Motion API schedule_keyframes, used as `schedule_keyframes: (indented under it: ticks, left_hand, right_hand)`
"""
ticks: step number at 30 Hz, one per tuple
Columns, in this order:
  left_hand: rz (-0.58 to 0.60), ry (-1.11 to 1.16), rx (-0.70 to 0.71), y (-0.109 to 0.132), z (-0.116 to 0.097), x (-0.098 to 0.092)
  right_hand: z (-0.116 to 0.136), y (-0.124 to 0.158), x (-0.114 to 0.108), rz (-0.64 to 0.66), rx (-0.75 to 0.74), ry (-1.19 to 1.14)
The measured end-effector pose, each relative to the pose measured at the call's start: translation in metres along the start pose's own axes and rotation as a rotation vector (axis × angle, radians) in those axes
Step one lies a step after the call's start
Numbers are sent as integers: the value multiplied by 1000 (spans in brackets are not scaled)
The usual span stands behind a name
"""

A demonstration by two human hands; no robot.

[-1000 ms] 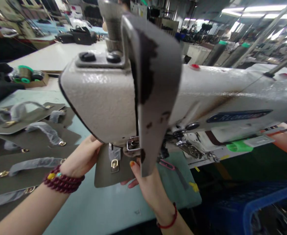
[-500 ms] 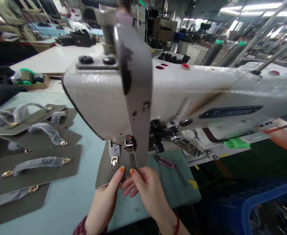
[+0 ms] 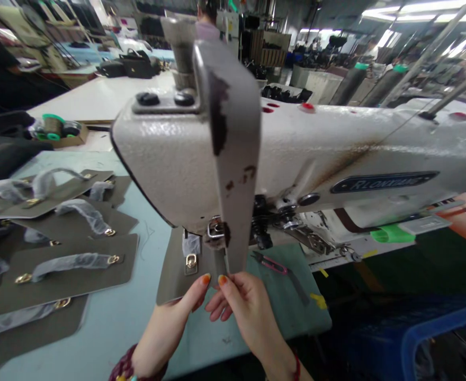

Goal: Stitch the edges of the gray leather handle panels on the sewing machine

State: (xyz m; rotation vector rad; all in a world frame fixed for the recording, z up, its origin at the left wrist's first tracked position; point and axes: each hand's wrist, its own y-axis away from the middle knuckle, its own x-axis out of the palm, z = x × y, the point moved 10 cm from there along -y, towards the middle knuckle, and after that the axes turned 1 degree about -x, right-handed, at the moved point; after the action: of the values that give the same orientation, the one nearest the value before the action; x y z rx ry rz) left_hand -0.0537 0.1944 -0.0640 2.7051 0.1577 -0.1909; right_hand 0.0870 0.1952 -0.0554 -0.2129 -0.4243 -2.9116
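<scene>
A grey-brown panel [image 3: 172,278] lies under the head of a white sewing machine [image 3: 163,164]. On it a plastic-wrapped handle ends in a gold buckle [image 3: 191,262]. My left hand [image 3: 173,320] pinches the panel's near edge, thumb on top and fingers mostly hidden beneath. Beside it my right hand [image 3: 247,309] has thumb and forefinger closed on the same edge, near a narrow dark strip [image 3: 219,266], its other fingers curled below. The machine's front lever covers part of the work at the needle.
Several grey-brown panels with wrapped handles [image 3: 74,264] overlap on the left. Pink-handled thread snips [image 3: 270,263] lie right of my hands. A blue crate [image 3: 410,338] stands low at the right. Thread spools [image 3: 53,127] sit in a box at the back left; people are farther behind.
The whole view has shifted, so the machine and table sit slightly farther right. Both hands still hold the panel's edge, and more of the narrow dark strip shows between them.
</scene>
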Motion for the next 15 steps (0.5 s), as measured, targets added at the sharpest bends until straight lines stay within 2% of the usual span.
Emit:
schedule_keyframes:
  ticks: [10, 15]
  left_hand:
    - [18, 10, -20, -8, -7, 3]
    - [-55, 17, -43, -20, -1, -6]
  right_hand:
    - [6, -12, -1, -37, -12, 1]
    - [9, -22, -2, -61, -38, 20]
